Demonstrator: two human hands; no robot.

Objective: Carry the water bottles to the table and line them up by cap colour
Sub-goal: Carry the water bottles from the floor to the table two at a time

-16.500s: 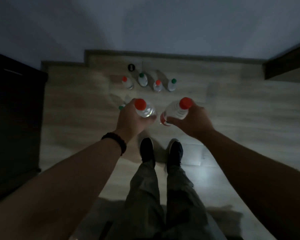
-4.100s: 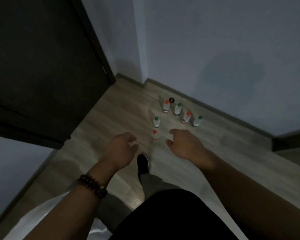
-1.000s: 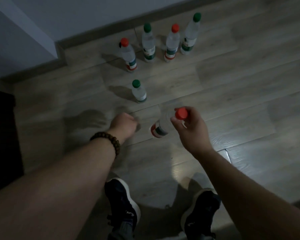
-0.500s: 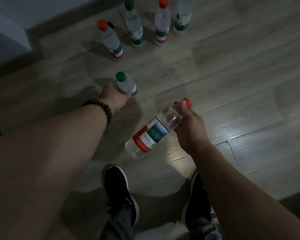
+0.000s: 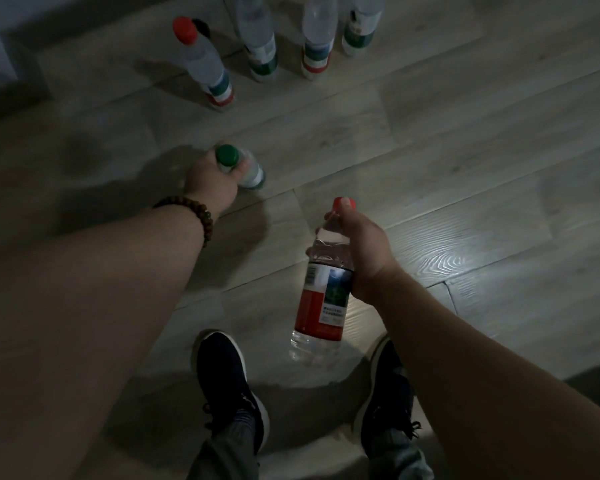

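Observation:
My right hand (image 5: 362, 252) grips a red-capped water bottle (image 5: 321, 299) by its neck and shoulder, and the bottle hangs above the floor with its base toward my feet. My left hand (image 5: 210, 178) is wrapped round the neck of a green-capped bottle (image 5: 252, 171) that stands on the floor. Further back stand a red-capped bottle (image 5: 205, 64), a green-labelled bottle (image 5: 260, 46), a red-labelled bottle (image 5: 317, 39) and another green-labelled bottle (image 5: 359, 26); the last three have their caps cut off by the frame's top edge.
The room is dim, with a wooden plank floor (image 5: 465, 150). A dark skirting board and wall (image 5: 21, 26) run along the top left. A small black object (image 5: 201, 26) lies behind the red-capped bottle. My two dark shoes (image 5: 229, 379) stand near the bottom.
My left hand has closed round the neck of the green-capped bottle. My right hand has swung the red-capped bottle from slanted to nearly vertical. The view has moved closer to the floor.

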